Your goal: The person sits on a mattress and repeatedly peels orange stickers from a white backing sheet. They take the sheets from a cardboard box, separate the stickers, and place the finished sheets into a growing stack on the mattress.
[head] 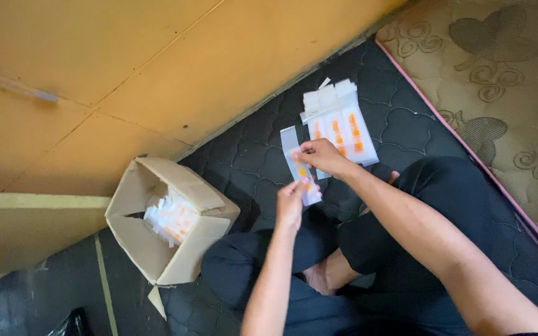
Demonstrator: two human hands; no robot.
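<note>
Both my hands hold one narrow clear plastic packet [298,164] with orange-and-white contents, above my crossed legs. My left hand [292,203] pinches its lower end. My right hand [324,156] grips its upper part, fingers curled over it. Just beyond my right hand lies a pile of similar packets [341,118] on the black quilted mattress [250,149]. To the left an open cardboard box [185,246] lies tipped toward me, with several more white and orange packets [170,218] inside.
A yellow wooden wall [126,68] runs along the mattress on the left and top. A beige patterned mattress [505,81] with a pink edge lies at the right. My legs in dark trousers [431,211] fill the lower middle.
</note>
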